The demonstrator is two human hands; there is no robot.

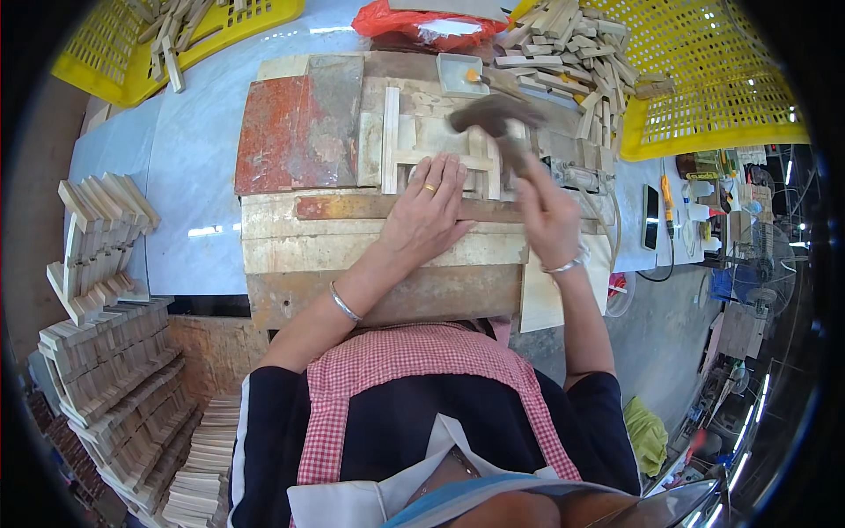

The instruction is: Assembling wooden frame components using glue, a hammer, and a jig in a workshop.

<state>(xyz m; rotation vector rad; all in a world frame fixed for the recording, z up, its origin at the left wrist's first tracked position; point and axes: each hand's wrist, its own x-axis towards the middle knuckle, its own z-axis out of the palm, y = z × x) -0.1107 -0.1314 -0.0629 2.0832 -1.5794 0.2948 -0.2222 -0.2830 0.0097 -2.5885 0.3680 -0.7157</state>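
My left hand [425,207] lies over the near side of a small pale wooden frame [390,141], its fingers stretched out flat across a crossbar. A flat worn strip [339,207] runs along the frame's near edge, passing under this hand. In my right hand [550,216] is the handle of a hammer, gripped with the fingers wrapped round. The hammer's dark head [497,114] is smeared by motion and hovers over the frame's right part, covering some of it. Beneath everything is a worn wooden work board [387,255].
Loose wood sticks [563,53] are heaped beyond the board at the right. Yellow baskets [713,79] stand at both far corners. A small white tray [453,75] and a red plastic bag [422,26] sit at the back. Stacked wooden pieces [114,370] rise at my left.
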